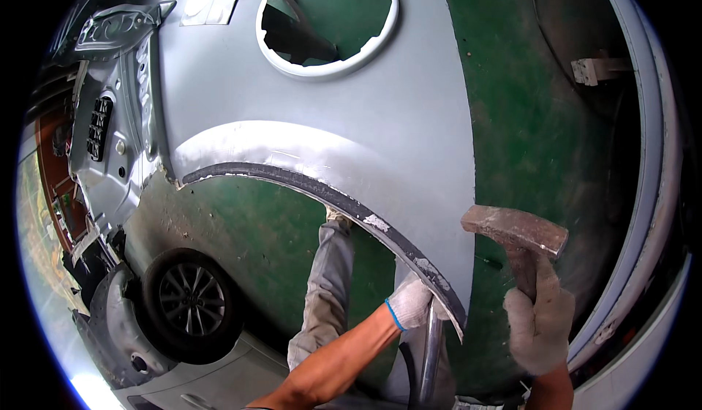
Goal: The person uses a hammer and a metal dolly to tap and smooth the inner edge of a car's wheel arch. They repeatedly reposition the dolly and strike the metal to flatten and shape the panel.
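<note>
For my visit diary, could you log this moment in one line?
left hand: gloved, at panel edge, grip unclear | right hand: gloved, holding hammer | nearby: bar by left hand, wheel at left

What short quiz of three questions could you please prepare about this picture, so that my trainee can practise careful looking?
1. Multiple choice: what does the person's white-gloved right grip hold?
a) a flat steel file
b) a worn hammer with a brown block head
c) a yellow spray gun

2. True or false: the smooth grey sheet-metal panel has a square opening.

3. Fill in: the white fabric glove on the left grip has a ____ cuff edge.

Key: 1. b; 2. False, the opening's pale rim is round; 3. blue.
</note>
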Available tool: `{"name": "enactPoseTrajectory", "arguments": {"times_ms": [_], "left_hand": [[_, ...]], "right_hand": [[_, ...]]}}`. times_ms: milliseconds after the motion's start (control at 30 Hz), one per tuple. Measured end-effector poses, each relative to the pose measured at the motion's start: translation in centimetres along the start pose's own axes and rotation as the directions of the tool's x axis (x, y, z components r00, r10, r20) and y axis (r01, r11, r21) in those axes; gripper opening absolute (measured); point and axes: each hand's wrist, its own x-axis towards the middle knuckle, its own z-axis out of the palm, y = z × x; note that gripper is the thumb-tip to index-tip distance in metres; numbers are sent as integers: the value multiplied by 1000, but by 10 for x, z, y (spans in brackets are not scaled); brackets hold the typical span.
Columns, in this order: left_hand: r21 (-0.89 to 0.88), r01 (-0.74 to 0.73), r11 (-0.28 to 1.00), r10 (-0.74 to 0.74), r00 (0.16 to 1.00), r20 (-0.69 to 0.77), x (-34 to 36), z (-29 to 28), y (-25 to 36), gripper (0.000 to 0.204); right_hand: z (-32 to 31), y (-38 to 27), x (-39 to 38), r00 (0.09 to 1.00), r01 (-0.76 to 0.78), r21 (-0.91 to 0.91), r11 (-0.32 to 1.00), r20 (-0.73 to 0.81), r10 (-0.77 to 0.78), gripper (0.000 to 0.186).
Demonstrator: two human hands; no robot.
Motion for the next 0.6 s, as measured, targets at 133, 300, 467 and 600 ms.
{"name": "enactPoseTrajectory", "arguments": {"times_ms": [133,300,467,600], "left_hand": [[9,-6,1000,7,998,-58,-4,13,9,11],[174,-116,978,139,982,-127,-22,45,17,22],[71,-122,990,120,992,38,-31,39,20,22],[35,-131,991,129,989,75,-29,33,21,24]], "right_hand": [[2,-3,2,999,-33,54,998,-1,33,58],[7,-4,4,998,21,-117,993,68,-13,58],[5,-15,9,980,11,-313,950,194,52,57],[-2,-30,14,996,38,-231,972,86,-19,55]]}}
